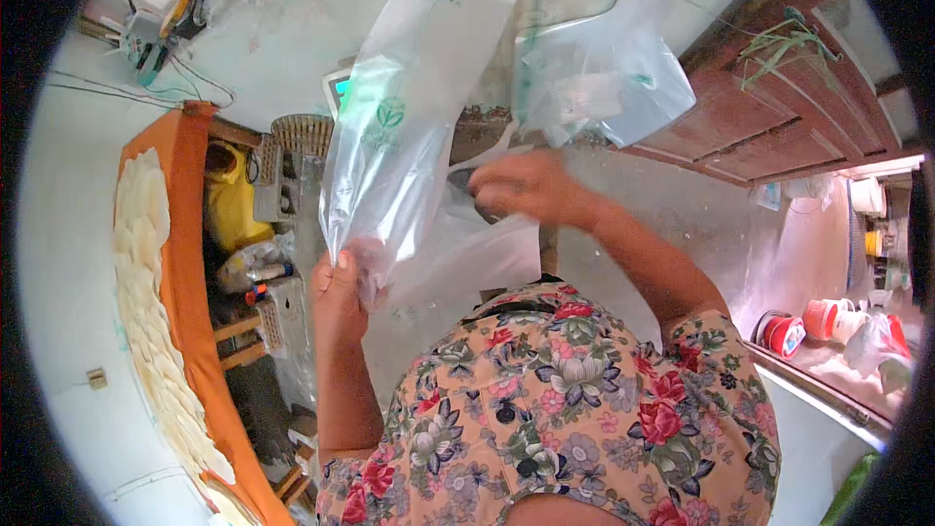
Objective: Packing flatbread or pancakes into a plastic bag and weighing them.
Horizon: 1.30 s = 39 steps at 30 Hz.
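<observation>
My left hand (340,288) pinches the gathered near end of a long clear plastic bag (394,124) with green printing. The bag stretches away from me, loose and shiny. My right hand (526,186) is curled and blurred by motion just right of the bag. A dark object (462,177) shows at its fingertips; I cannot tell what it is or whether the hand grips it. Under both hands hangs a whitish plastic sheet or bag (467,256). Farther off to the right lies another clear plastic bag (606,73) with a pale packet inside.
Behind the long bag, a device with a lit green display (341,88) is partly hidden. Left stands a shelf draped in orange cloth (193,270), with pale overlapping flat pieces (142,219) along it. A wooden door (774,102) and red buckets (785,336) are on the right.
</observation>
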Available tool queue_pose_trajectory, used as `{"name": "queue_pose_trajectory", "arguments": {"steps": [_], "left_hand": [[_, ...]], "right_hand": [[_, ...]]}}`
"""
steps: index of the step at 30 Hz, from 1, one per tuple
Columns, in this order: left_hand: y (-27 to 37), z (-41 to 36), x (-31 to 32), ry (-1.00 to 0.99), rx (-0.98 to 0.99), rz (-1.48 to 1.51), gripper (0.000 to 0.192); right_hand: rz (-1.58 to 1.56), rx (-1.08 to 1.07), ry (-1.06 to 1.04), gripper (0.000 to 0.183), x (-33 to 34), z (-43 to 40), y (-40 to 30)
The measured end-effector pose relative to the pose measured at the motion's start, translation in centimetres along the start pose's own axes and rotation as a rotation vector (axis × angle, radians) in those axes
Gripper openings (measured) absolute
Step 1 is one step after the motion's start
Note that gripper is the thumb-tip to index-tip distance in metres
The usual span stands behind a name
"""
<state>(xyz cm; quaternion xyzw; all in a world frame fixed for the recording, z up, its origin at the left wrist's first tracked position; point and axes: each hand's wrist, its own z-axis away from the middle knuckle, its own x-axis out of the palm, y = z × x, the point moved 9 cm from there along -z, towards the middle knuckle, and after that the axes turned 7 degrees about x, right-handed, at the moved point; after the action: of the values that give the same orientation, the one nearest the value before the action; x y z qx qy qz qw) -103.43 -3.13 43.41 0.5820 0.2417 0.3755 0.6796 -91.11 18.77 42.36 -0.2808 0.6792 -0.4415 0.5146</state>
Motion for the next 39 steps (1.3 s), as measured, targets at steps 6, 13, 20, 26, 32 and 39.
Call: {"name": "queue_pose_trajectory", "arguments": {"steps": [6,13,20,26,32,39], "left_hand": [[1.8,-1.2,2.3,-0.045,0.159,-0.055,0.037],[4.4,3.0,8.0,-0.517,0.773,-0.791,0.025],[2.8,6.6,13.6,-0.788,0.979,-0.907,0.033],[1.6,7.1,15.6,-0.886,1.118,-0.991,0.034],[0.1,7.1,17.1,-0.987,1.100,-0.994,0.043],[-2.8,0.4,15.2,-0.917,0.453,-0.401,0.033]], "right_hand": [[-0.051,0.187,-0.847,0.032,8.7,4.8,-2.5],[-1.015,0.750,-0.380,0.058,5.5,1.7,5.7],[-1.094,0.621,0.130,0.023,1.2,3.9,10.0],[-1.271,0.843,-0.065,0.018,2.2,7.6,9.3],[-1.195,0.793,0.208,0.016,-1.3,9.9,10.7],[-0.299,0.485,0.503,0.021,-7.6,8.9,3.6]]}}
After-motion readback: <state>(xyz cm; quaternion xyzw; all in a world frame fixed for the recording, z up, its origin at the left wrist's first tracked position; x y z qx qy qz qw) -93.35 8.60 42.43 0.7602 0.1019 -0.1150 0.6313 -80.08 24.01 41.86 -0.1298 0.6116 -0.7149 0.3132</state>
